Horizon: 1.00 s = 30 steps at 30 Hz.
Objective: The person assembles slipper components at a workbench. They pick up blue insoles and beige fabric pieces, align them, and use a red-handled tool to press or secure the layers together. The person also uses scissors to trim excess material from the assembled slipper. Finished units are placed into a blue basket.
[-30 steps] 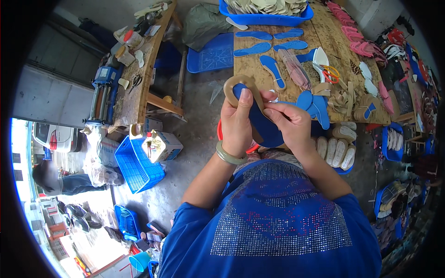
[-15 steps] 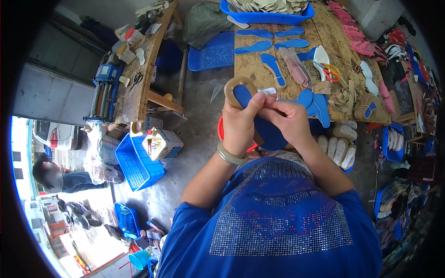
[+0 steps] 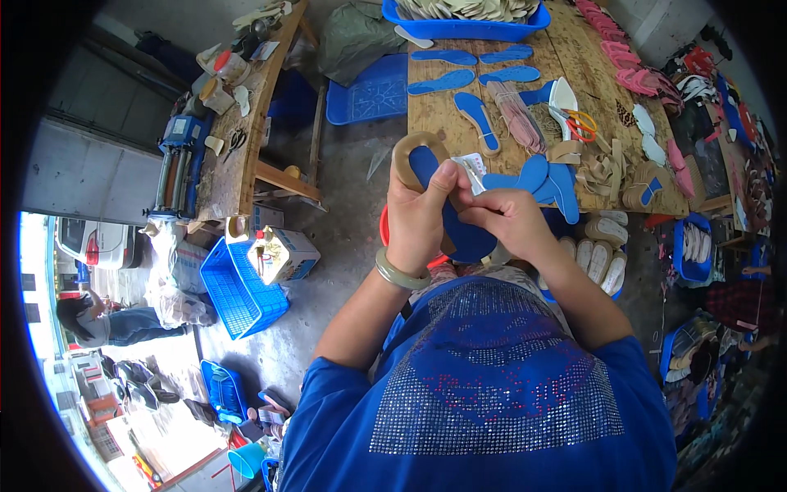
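My left hand (image 3: 416, 215) is closed around a shoe insole (image 3: 402, 156) with a tan rim and a blue middle, thumb on its face. The blue lower end hangs below my fingers, in front of my waist. My right hand (image 3: 515, 223) has its fingers pinched together at the insole's right edge, just below my left thumb. Whatever lies between those fingertips is hidden. Beyond my right hand, blue insoles (image 3: 561, 189) overlap at the table's near edge. A small white printed packet (image 3: 471, 168) lies just past my fingers.
On the wooden table (image 3: 447, 107) are several blue insoles (image 3: 443, 57), a pink strip bundle (image 3: 518, 119), orange-handled scissors (image 3: 582, 125) and tan strips (image 3: 602, 174). A blue tray (image 3: 492, 31) of pale pieces stands at the back. Blue crate (image 3: 246, 287) at left; a person (image 3: 123, 324) beyond.
My right hand has slid down the insole's edge, away from my left thumb. My left hand still grips the insole. The view has shifted slightly.
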Tool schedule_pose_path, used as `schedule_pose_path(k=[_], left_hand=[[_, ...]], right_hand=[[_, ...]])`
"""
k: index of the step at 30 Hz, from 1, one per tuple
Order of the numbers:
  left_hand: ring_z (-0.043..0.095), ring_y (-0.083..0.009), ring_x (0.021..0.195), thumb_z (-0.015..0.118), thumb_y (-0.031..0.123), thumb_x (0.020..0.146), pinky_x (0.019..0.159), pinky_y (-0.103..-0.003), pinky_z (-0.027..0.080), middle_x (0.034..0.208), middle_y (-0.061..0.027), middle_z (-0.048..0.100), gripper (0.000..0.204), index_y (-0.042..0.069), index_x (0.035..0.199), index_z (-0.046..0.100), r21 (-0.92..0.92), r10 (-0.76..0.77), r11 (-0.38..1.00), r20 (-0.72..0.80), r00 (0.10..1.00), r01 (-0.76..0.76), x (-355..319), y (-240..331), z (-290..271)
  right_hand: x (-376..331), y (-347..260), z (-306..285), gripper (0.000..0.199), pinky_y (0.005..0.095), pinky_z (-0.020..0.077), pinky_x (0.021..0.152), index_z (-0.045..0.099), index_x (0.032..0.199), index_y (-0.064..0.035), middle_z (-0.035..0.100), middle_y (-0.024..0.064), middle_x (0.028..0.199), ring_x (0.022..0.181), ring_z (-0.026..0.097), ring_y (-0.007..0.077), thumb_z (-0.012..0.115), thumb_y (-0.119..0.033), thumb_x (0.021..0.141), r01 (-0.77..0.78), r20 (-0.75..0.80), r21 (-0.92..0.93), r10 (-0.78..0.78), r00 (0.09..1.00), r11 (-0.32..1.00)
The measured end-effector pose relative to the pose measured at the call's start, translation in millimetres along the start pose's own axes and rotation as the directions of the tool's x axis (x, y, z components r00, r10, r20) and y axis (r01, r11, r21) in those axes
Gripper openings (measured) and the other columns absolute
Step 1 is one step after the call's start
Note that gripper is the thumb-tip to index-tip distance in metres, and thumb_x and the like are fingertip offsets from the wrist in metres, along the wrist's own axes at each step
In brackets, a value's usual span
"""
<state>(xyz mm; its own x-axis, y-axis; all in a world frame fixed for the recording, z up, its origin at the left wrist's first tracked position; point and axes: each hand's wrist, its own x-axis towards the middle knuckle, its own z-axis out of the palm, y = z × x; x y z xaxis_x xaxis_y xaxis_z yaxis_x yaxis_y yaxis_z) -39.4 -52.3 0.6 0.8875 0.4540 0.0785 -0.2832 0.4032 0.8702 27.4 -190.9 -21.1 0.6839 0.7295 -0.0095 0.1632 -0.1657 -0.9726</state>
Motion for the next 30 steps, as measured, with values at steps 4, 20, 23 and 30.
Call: schedule_pose_path(k=[4,20,23,30], left_hand=[[0.062,-0.0159,0.079,0.061,0.011,0.090,0.071,-0.029,0.052,0.088,-0.0094,0.063,0.033,0.003,0.116,0.042,0.016,0.000,1.000,-0.050,0.999,0.001,-0.5,0.2,4.0],[0.064,-0.0184,0.090,0.056,0.020,0.094,0.079,-0.031,0.054,0.101,-0.0146,0.066,0.023,-0.001,0.104,0.059,-0.051,-0.145,0.989,-0.101,0.984,0.141,-21.2,-14.9,-9.6],[0.064,-0.0203,0.091,0.057,0.019,0.094,0.080,-0.033,0.054,0.099,-0.0147,0.066,0.021,0.000,0.101,0.058,-0.068,-0.138,0.989,-0.126,0.982,0.130,-22.7,-15.6,-9.5],[0.064,-0.0223,0.091,0.058,0.019,0.093,0.079,-0.034,0.054,0.094,-0.0137,0.066,0.023,-0.002,0.103,0.056,-0.124,-0.165,0.981,-0.125,0.978,0.149,-21.5,-16.3,-9.7]], right_hand=[[1.3,2.3,3.3,0.016,0.0249,0.0477,0.059,0.071,0.090,-0.0003,0.069,0.0071,0.074,0.066,0.061,0.0077,0.071,-0.013,0.080,0.120,-0.101,-0.060,-0.125,0.987,0.991],[1.5,10.6,-4.9,0.020,0.0209,0.0492,0.070,0.071,0.096,0.0019,0.070,0.0053,0.086,0.078,0.063,0.0080,0.068,-0.015,0.085,-0.025,-0.142,0.264,0.065,0.988,0.964],[-1.1,9.1,-0.5,0.019,0.0209,0.0495,0.070,0.071,0.096,0.0014,0.070,0.0056,0.086,0.078,0.063,0.0079,0.068,-0.014,0.085,0.007,-0.164,0.199,0.026,0.986,0.980],[3.2,18.7,-0.4,0.018,0.0214,0.0491,0.065,0.071,0.096,0.0009,0.070,0.0039,0.079,0.073,0.062,0.0065,0.068,-0.013,0.085,-0.053,-0.115,0.174,0.074,0.991,0.983]])
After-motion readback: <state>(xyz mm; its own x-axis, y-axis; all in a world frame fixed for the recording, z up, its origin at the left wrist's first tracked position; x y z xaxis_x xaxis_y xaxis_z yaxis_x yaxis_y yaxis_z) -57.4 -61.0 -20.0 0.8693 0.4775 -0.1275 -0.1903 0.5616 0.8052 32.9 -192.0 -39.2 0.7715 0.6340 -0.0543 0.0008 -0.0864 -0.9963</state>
